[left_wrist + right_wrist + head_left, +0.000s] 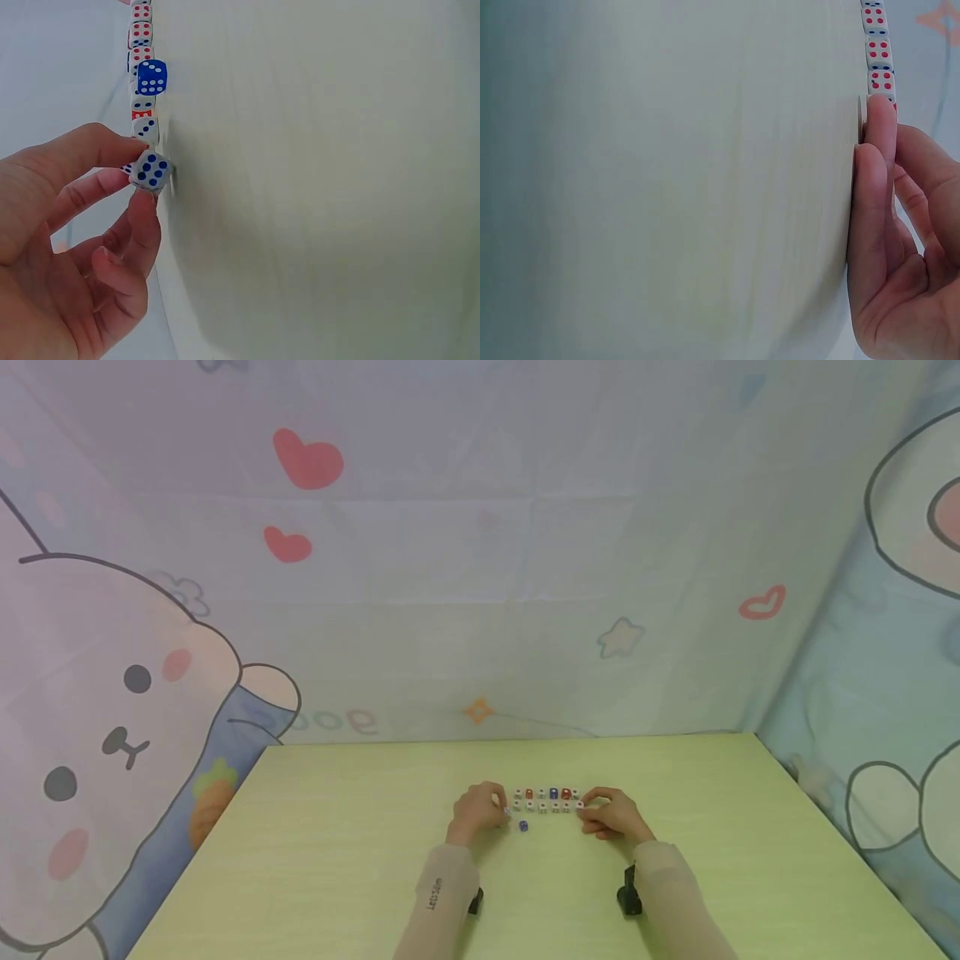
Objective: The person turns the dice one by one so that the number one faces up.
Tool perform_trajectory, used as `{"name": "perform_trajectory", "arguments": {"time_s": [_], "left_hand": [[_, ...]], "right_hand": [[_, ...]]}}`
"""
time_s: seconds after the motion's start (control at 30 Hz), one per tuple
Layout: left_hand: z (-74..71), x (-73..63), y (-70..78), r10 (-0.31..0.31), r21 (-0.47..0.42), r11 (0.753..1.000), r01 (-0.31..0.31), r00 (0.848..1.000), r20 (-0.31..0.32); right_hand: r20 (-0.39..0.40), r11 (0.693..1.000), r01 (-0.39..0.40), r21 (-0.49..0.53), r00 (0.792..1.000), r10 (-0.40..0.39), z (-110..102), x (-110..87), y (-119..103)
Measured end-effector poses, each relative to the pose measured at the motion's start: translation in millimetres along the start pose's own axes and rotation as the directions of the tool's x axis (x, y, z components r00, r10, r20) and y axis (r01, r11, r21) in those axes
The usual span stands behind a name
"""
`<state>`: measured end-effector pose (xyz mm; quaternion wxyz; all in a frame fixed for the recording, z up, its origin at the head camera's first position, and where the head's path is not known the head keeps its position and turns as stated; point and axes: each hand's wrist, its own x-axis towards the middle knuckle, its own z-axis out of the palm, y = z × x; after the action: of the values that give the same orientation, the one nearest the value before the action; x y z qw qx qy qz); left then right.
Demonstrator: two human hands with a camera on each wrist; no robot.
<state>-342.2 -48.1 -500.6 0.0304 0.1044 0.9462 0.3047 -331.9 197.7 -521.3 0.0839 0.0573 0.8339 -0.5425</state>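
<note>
My left hand (480,807) pinches a white die (152,171) between thumb and finger, at the left end of the front row. Six blue pips show on it. White dice (543,807) form this row, several with red fours facing me. In front of it, near the left end, lies a loose blue die (152,77) with white pips. At the row's right end my right hand (617,815) holds the last white die (580,805) in its fingertips. The right wrist view shows that die mostly hidden behind the fingers.
Behind the front row stands a second row with white dice, red dice (566,793) and a blue die (553,793). All rest on a pale yellow-green table (360,827). A patterned cloth (480,568) hangs along the table's back edge.
</note>
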Motion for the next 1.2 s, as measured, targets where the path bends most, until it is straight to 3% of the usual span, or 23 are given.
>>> {"name": "perform_trajectory", "arguments": {"time_s": [0.87,1.2], "left_hand": [[6.8,-0.6,-6.3,-0.015,-0.001,1.000,0.015,1.000,-0.003],[1.4,-5.6,-9.6,-0.027,-0.081,0.996,0.029,0.999,0.024]], "right_hand": [[-0.008,1.000,-0.026,-0.004,1.000,0.026,0.8,4.3,3.4],[0.000,1.000,-0.007,-0.010,1.000,0.007,-1.0,1.2,1.9]]}}
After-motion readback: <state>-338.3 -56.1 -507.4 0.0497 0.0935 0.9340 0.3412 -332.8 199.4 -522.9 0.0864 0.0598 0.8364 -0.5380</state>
